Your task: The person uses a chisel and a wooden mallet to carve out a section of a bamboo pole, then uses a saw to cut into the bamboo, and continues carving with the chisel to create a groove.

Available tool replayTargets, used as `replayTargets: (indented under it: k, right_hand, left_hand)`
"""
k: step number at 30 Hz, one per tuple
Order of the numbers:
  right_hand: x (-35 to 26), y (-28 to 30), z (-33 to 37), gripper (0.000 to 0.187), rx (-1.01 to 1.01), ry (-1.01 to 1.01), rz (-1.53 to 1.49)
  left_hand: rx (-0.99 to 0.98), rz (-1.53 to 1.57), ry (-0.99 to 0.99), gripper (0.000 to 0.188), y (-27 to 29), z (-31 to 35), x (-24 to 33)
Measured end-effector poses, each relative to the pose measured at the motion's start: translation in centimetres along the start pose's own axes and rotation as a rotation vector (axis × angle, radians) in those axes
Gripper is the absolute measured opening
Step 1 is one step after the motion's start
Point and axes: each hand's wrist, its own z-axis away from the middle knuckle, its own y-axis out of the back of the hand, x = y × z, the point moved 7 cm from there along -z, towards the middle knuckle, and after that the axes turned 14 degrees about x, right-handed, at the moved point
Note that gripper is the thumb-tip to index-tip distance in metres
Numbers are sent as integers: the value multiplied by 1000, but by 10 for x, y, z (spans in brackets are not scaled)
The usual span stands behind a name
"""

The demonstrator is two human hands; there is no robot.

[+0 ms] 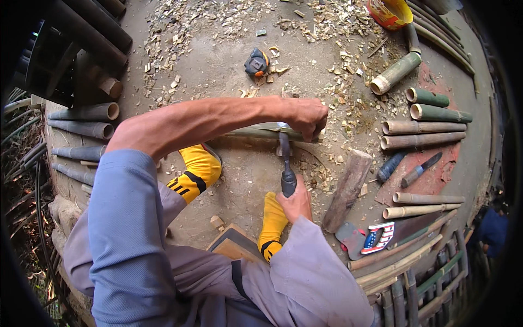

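Two hands on bamboo pole (pixel 256 132), blade (pixel 285 158)

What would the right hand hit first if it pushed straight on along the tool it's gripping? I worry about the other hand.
The right hand points its tool up the picture at the bamboo pole. It would probably meet that first, beside the left hand holding it; depth is unclear.

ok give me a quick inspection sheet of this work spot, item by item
surface: bare ground, strewn with wood chips
job's things: green bamboo pole lying flat; dark-handled tool set across it
clutter: cut bamboo tubes, thick wooden log, knife, tape measure, yellow and red tub
grippers: left hand pressing down on the pole; right hand gripping the tool handle
cables: nothing seen
surroundings: dark bamboo poles stacked at left; another person at far right
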Motion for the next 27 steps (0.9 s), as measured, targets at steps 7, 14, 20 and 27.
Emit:
replayTargets:
  k: [7,14,20,27]
  right_hand:
    - [-2,-41,25,35,-488,-538,-850]
    - [-8,-12,8,45,-76,-46,35]
    - [1,-41,12,44,-112,96,-202]
    - [-9,-38,19,40,-316,-278,-500]
  left_hand:
    - [27,-26,-1,10,4,4,3]
    - [57,-17,3,15,5,4,-1]
    - [61,-14,-12,16,6,1,10]
    - [86,-3,-10,13,5,5,1]
